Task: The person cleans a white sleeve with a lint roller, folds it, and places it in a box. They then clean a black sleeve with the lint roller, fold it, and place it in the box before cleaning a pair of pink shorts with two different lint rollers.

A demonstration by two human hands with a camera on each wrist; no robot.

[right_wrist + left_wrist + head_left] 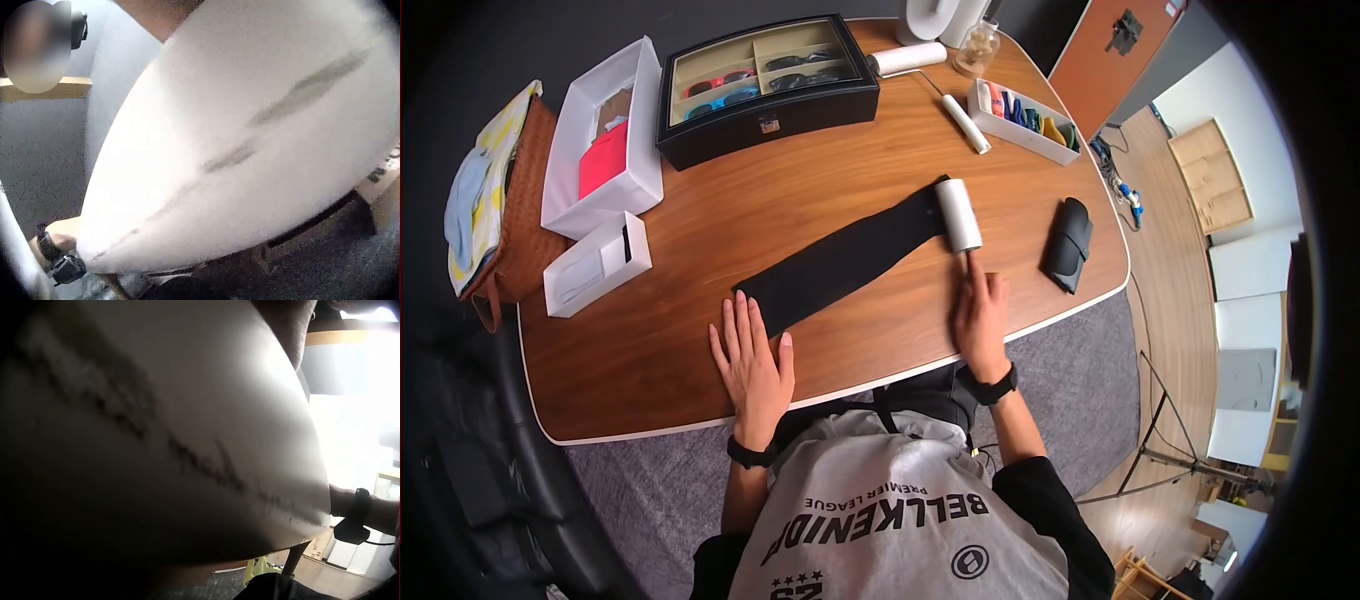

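Observation:
A long black strip of cloth, wider at its left end, lies slantwise across the wooden table. My left hand rests palm down with straight fingers, its fingertips at the cloth's lower left end. In my right hand I grip the handle of a lint roller, index finger stretched along it. The handle is mostly hidden by the hand. Its white roller overlaps the cloth's far right end. Both wrist views are filled by a pale curved surface and show neither the cloth nor the roller.
A black glasses case lies to the right. Behind stand a black display box of sunglasses, a second lint roller and a white tray of rolled colourful items. White boxes and a woven basket are at the left.

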